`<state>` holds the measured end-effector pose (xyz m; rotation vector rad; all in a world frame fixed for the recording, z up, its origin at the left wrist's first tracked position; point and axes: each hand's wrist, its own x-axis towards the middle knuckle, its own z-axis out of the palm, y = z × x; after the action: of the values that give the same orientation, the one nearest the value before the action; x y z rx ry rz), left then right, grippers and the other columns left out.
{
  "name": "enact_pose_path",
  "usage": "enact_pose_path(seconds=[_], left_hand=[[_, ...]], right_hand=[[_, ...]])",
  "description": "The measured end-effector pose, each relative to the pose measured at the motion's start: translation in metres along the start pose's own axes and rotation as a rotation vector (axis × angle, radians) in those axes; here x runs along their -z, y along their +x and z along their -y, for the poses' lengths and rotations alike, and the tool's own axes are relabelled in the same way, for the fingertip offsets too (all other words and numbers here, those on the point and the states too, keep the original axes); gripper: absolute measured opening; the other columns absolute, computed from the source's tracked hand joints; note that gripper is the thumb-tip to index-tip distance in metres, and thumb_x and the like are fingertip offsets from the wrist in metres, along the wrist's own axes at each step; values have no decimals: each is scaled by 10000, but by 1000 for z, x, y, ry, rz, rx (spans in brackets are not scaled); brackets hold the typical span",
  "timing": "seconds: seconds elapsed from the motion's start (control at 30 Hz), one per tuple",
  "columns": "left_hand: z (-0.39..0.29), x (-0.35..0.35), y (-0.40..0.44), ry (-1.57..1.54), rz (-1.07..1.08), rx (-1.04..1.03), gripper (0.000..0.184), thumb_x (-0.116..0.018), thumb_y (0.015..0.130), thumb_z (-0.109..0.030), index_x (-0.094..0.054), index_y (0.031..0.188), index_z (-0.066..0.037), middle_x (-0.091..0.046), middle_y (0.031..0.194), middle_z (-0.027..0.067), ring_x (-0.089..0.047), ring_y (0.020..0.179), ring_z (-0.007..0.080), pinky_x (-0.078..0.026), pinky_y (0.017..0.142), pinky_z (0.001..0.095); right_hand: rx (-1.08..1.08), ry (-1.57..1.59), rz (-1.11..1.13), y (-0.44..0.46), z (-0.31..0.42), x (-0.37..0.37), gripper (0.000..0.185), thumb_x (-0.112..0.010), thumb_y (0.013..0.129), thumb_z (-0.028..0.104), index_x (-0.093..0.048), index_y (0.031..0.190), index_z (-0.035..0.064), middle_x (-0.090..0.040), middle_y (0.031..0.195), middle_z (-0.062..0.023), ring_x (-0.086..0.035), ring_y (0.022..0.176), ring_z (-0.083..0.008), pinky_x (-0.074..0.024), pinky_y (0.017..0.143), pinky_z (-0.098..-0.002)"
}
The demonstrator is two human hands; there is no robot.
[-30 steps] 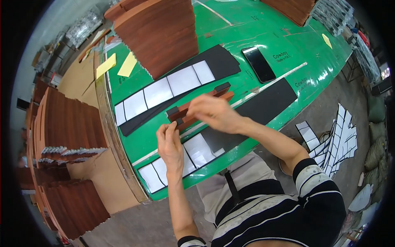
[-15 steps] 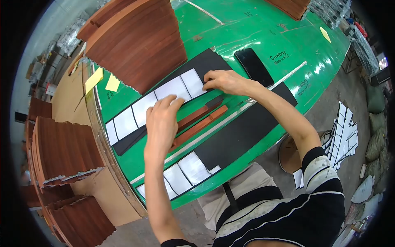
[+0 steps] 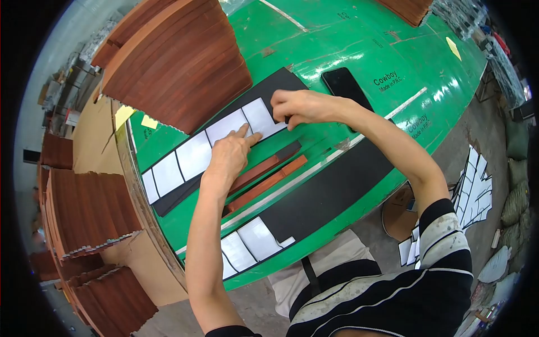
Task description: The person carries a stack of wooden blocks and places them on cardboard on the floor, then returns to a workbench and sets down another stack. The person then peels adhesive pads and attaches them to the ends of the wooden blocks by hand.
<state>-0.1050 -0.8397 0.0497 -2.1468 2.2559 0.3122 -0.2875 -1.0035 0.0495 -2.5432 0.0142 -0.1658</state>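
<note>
Where the left hand (image 3: pixel 229 155) rests, white panels (image 3: pixel 194 153) lie beneath.

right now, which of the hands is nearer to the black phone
Right. The right hand is close to the phone, left of it in view; the left hand is farther off, over the white panels.

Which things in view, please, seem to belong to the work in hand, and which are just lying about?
Probably in use:
- upper white strip, under the left hand and by the right hand
- two brown bars beside it
- lower white strip

Apparently just lying about:
- phone
- yellow papers
- heap of strips on the floor, perhaps spares
</note>
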Motion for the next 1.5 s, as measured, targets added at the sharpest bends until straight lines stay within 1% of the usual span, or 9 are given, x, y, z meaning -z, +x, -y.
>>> enact_pose_path(seconds=[0.1,0.17,0.3,0.57,0.77,0.97,1.03,1.2,1.5], left_hand=[[2,3,-2,-167,-79,-17,404,-602,793,-19,-623,1173,-156,-536,1276,178,-596,1034,339,-505,867,404],[0,9,-4,-252,-140,-51,401,-607,789,-12,-615,1171,-131,-562,1243,173,-603,1008,337,-499,859,402],[-51,41,-22,-182,-668,-84,323,-669,744,17,-611,1060,-18,-608,986,140,-592,840,319,-477,738,387],[-127,28,-64,-280,-1049,-294,365,-780,628,33,-629,957,-14,-615,901,107,-588,781,232,-472,648,324],[-141,22,-97,-327,-983,-288,353,-767,627,63,-625,945,2,-618,861,99,-574,746,229,-458,650,327],[-139,-10,-124,-407,-862,-131,305,-763,636,45,-607,892,-12,-609,810,89,-553,704,225,-432,624,333],[-141,-14,-127,-399,-852,-120,303,-762,635,36,-602,888,-15,-607,801,87,-551,694,223,-431,625,339],[-136,-30,-125,-464,-793,-136,364,-775,621,-17,-591,935,-16,-624,861,78,-595,764,241,-425,673,344],[-113,-26,-87,-245,-802,241,374,-774,684,-152,-640,1023,-67,-606,953,48,-536,929,223,-301,811,363]], right_hand=[[-98,261,-245,-21,15,10,224,-715,748,47,-508,834,49,-495,958,-39,-514,825,-148,-459,693,-285],[-313,811,-569,-35,24,10,189,-700,805,108,-519,844,72,-516,1017,-2,-509,833,-116,-453,729,-273],[-474,1179,-655,-57,60,2,180,-650,889,252,-552,865,103,-516,1043,29,-518,855,-56,-472,793,-252],[-483,1457,-570,-90,128,-28,213,-632,896,334,-607,920,124,-557,873,56,-533,830,-45,-464,790,-254],[-541,1492,-440,-118,150,-42,242,-623,902,338,-621,923,96,-559,898,35,-546,831,-69,-502,768,-252],[-461,1105,-762,-125,153,-58,319,-717,810,182,-613,1088,65,-592,1002,-25,-588,892,-130,-525,757,-288],[-45,-128,-617,-124,156,-55,393,-769,693,150,-633,1054,78,-591,1028,-27,-595,917,-176,-525,741,-297],[56,-125,-584,-112,151,-68,295,-774,637,103,-667,910,77,-602,870,-31,-580,826,-201,-518,601,-300],[-167,-88,-623,-84,98,-49,232,-735,727,118,-685,949,77,-615,869,-38,-557,813,-230,-479,705,-335]])
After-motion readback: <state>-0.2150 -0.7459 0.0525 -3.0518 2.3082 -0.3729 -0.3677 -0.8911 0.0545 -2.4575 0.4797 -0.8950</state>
